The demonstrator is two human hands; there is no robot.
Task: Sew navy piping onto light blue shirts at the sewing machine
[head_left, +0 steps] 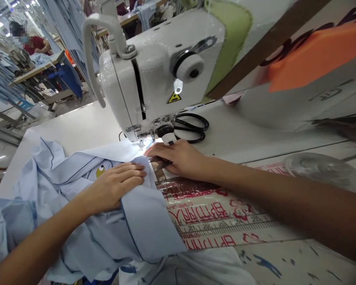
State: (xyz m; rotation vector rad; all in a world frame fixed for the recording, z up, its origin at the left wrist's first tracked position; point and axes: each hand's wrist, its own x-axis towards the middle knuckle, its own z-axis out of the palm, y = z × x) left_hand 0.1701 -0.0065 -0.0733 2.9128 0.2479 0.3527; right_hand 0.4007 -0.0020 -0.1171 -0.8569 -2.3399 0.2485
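A light blue garment (150,221) with dark piping and a small embroidered patch lies bunched over the left of the sewing machine (154,79) table. Its upper edge reaches the lit needle area. My left hand (118,184) rests flat on the cloth with fingers stretched out, just left of the folded band. Close beside the presser foot (142,144), my right hand (184,160) has its fingertips at the fabric's edge. Tucked under its curled fingers is a dark pointed metal tool, apparently thread snips (160,163); the rest of it is hidden by the hand.
Black-handled scissors (192,128) lie behind my right hand. A printed measuring strip (213,221) is taped along the table front. A clear round dish (323,170) sits by my right forearm. At back left, a person (37,45) sits at another workstation.
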